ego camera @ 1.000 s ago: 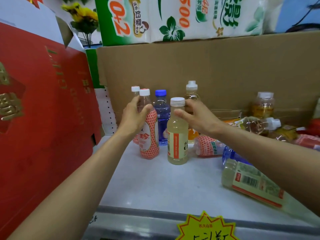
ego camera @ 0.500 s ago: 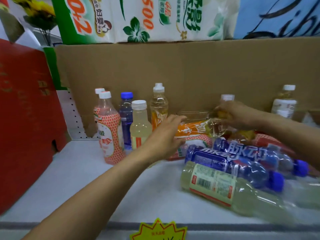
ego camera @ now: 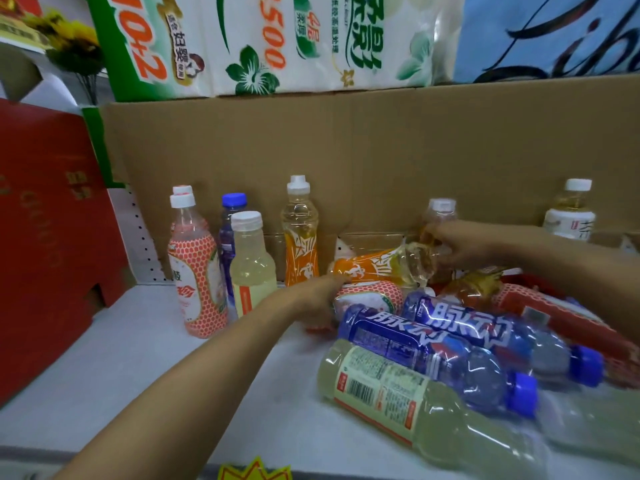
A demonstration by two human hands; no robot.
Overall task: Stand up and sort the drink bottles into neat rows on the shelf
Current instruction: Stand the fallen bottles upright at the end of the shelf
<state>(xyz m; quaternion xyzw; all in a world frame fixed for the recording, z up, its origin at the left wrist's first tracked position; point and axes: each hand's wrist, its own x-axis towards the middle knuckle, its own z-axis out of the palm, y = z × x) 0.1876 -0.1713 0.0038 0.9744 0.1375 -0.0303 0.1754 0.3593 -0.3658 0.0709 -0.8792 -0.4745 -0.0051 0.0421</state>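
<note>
since half a second ago the left hand (ego camera: 320, 293) has been stretched further, fingers straight, to the base of the orange bottle (ego camera: 375, 266) at frame centre, whose neck is gripped by the right hand (ego camera: 457, 244). standing it beside the upright orange bottle (ego camera: 300, 237) seems next.

I read "脉动" on the two lying blue bottles (ego camera: 450, 327). The far tissue pack (ego camera: 242, 43) shows "10+2" and "500".
</note>
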